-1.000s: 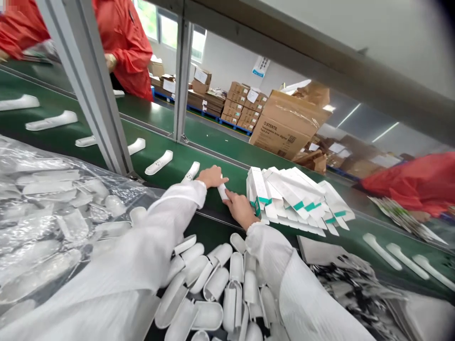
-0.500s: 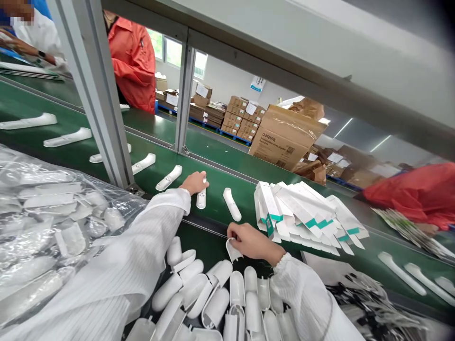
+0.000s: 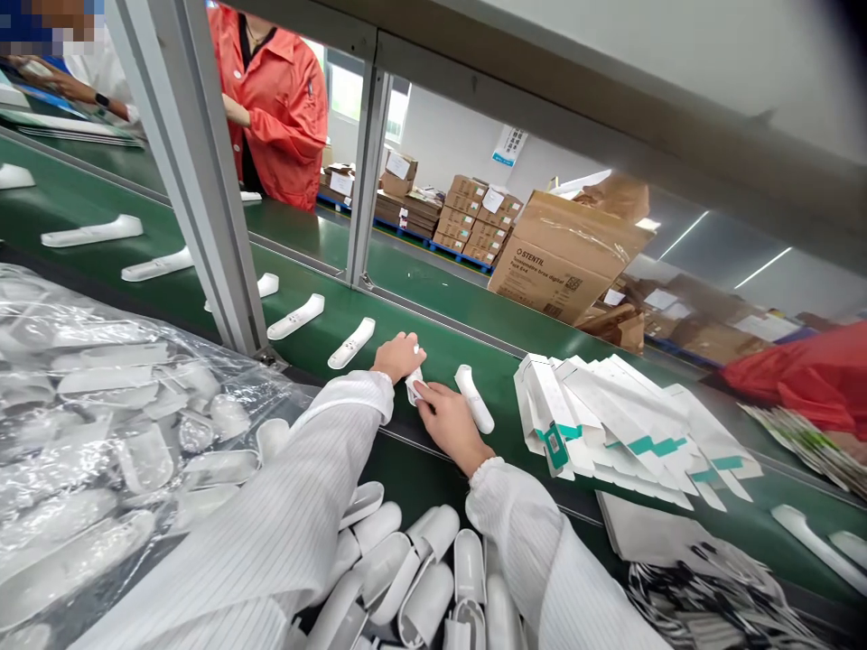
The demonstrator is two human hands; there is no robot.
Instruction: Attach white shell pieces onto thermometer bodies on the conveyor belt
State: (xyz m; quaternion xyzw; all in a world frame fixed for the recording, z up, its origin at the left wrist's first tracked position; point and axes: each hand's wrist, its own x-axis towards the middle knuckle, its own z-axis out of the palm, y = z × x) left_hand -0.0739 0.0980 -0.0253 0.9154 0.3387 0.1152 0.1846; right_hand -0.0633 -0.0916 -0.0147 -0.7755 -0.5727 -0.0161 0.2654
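Observation:
On the green conveyor belt (image 3: 312, 357), my left hand (image 3: 398, 357) closes around the upper end of a white handheld device (image 3: 413, 386). My right hand (image 3: 451, 424) is at the device's lower end, fingers pinched together. The white curved cover it carried is mostly hidden behind the fingers. To the right of my hands lies a similar white device (image 3: 474, 399), and to the left another white device (image 3: 351, 343) shows small dark marks on its face. Below my wrists is a heap of loose white covers (image 3: 425, 603).
A clear plastic bag (image 3: 88, 433) of white parts lies at left. White-and-green folded boxes (image 3: 610, 424) are piled on the belt at right, above bundled cables (image 3: 718, 596). A metal post (image 3: 196, 181) rises at left. Co-workers in red jackets (image 3: 277, 108) stand across the belt.
My right hand has moved up from the belt's near edge to the device in my left hand, taking the white cover along. The view has shifted slightly.

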